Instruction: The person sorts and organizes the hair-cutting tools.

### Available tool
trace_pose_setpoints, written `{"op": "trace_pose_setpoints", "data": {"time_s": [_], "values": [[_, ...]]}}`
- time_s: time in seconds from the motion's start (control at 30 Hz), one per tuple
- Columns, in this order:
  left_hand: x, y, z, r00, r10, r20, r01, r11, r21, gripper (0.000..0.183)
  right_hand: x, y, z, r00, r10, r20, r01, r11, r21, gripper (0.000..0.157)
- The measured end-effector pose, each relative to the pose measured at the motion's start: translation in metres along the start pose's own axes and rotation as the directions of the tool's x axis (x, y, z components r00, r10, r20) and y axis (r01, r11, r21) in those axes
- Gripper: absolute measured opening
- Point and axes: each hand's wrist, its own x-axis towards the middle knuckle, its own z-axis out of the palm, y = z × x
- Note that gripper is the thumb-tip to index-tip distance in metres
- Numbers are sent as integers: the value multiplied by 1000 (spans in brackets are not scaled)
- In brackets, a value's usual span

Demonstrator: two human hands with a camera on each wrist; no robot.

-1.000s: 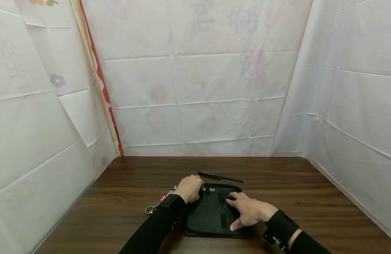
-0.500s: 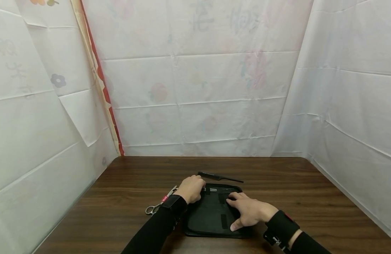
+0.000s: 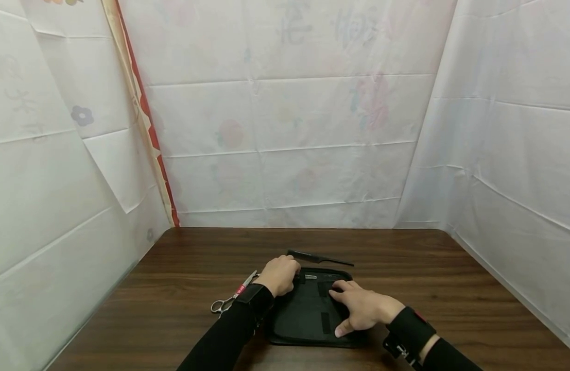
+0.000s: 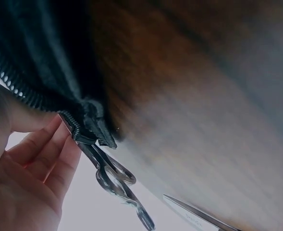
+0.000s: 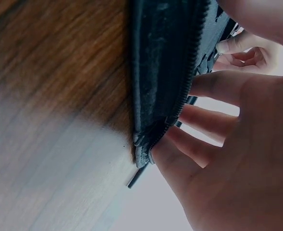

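My left hand (image 3: 279, 275) is at the far left corner of an open black zip case (image 3: 298, 317) lying on the table. Its thumb and fingers pinch a pair of silver scissors (image 4: 115, 180), whose finger loops stick out past the zipped edge in the left wrist view. In the head view, a short piece of metal blade (image 3: 310, 277) shows under a strap inside the case; the hand covers the rest. My right hand (image 3: 361, 306) rests spread on the case's right side, its fingers on the lining and zip edge.
A second pair of scissors (image 3: 234, 293) with a red tag lies left of the case, partly behind the left wrist. Beyond the case lies a black tail comb (image 3: 317, 257). White sheets (image 3: 285, 129) surround the brown wooden table (image 3: 210, 247).
My left hand has shifted slightly to the right, and the blade tip under the strap has slid right with it. My right hand stays in place.
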Motion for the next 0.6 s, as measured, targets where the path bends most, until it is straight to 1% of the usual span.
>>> {"op": "trace_pose_setpoints", "data": {"time_s": [0.3, 0.6], "values": [[-1, -3, 3, 1000, 13, 10, -13, 999, -29, 23, 0, 1, 1, 1000, -14, -1, 14, 1000, 14, 88], [-3, -3, 1, 1000, 5, 26, -3, 998, -66, 21, -1, 1, 1, 1000, -21, -5, 21, 1000, 17, 88]]}}
